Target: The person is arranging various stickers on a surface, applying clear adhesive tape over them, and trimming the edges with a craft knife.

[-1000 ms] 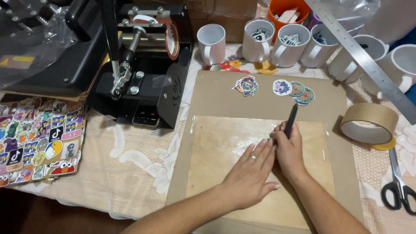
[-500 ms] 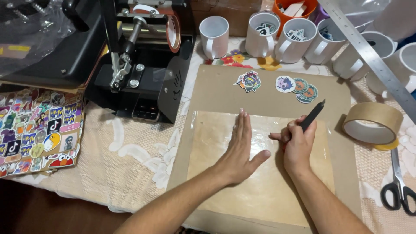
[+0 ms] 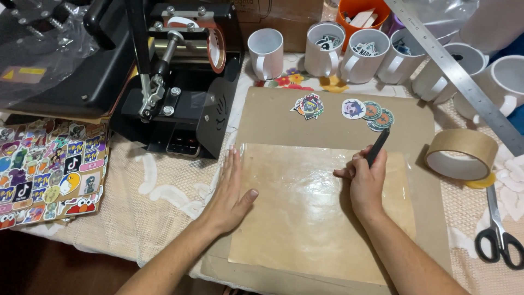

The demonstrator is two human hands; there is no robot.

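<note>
Hands rest on a clear sheet (image 3: 316,213) spread over a brown board (image 3: 333,117). Left hand (image 3: 232,191) lies flat, fingers together, on the sheet's left edge. Right hand (image 3: 367,183) is curled round a black pen (image 3: 377,147), its tip pointing far, toward round stickers (image 3: 367,111). Tape roll (image 3: 461,154) and scissors (image 3: 498,232) lie to the right; white mugs (image 3: 360,52) stand along the far side.

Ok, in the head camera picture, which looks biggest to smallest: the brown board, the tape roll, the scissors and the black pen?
1. Brown board, by far the largest.
2. Tape roll and scissors look about alike; the scissors run off the edge, so I won't rank them.
3. Black pen in the right hand, smallest, though partly hidden.
</note>
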